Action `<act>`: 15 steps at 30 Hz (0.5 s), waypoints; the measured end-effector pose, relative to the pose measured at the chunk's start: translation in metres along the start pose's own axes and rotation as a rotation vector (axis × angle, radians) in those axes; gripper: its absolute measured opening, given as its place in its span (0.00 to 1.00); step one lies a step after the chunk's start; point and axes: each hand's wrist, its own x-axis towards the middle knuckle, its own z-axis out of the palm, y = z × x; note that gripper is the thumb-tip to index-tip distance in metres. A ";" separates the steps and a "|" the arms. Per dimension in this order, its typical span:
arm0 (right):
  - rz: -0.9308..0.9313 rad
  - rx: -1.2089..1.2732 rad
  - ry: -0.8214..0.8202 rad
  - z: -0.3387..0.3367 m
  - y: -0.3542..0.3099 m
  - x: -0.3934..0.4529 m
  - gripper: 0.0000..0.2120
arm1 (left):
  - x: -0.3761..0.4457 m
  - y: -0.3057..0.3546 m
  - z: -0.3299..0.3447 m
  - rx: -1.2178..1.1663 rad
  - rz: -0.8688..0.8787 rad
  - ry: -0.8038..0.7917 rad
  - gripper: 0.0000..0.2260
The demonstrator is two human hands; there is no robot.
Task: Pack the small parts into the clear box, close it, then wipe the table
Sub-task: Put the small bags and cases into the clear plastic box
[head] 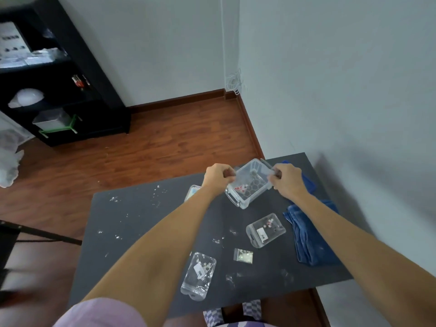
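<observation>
A clear plastic box (251,188) stands open at the far side of the dark table (141,223), with red and white small parts in its near corner. Over its mouth both hands pinch a small clear packet (247,174): my left hand (218,177) grips the left edge, my right hand (286,179) the right edge. Two clear packets of small parts lie nearer, one (265,230) at centre right and one (199,276) near the front edge. A tiny zip bag (243,256) lies between them. Another packet (192,192) is partly hidden behind my left wrist.
A folded blue cloth (309,237) lies along the table's right side by the wall. White crumbs and scraps (158,192) are scattered over the tabletop. A black shelf unit (59,86) stands on the wooden floor at far left.
</observation>
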 end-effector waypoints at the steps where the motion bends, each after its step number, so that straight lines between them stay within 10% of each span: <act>1: -0.006 -0.001 -0.005 -0.002 0.001 0.002 0.10 | 0.003 0.003 0.006 0.004 -0.008 -0.005 0.05; 15: -0.051 -0.093 -0.115 0.019 0.005 0.021 0.08 | 0.014 -0.004 0.042 0.287 0.010 0.046 0.08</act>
